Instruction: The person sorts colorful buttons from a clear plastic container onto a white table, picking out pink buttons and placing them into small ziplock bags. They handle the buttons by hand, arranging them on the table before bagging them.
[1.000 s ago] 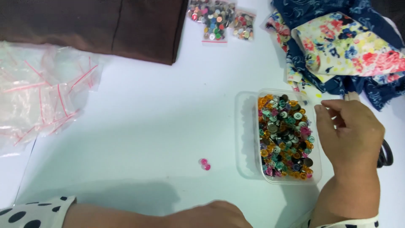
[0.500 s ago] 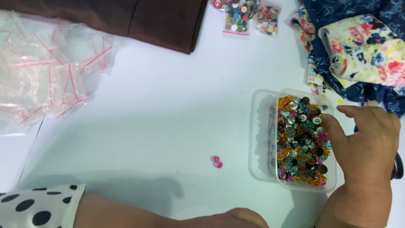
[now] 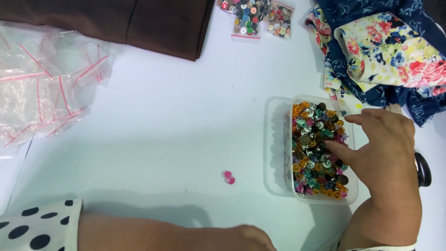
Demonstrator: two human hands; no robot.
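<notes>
Right hand (image 3: 381, 148) reaches over the clear plastic tub (image 3: 278, 139) of mixed buttons (image 3: 316, 148), fingers spread and loose, fingertips touching the pile, nothing pinched. The tub sits at the right of the white table (image 3: 176, 121), its lid tucked beneath and jutting out leftward. Left hand (image 3: 253, 237) lies at the bottom edge, mostly cut off; can't tell its grip. Wide bare table between them, only two pink buttons (image 3: 228, 177) lying there. Floral cloth (image 3: 385, 51) crowds the tub's far right corner. Button bags (image 3: 258, 16) up top, brown cloth (image 3: 116, 21) beside, empty zip bags (image 3: 46, 83) far left.
</notes>
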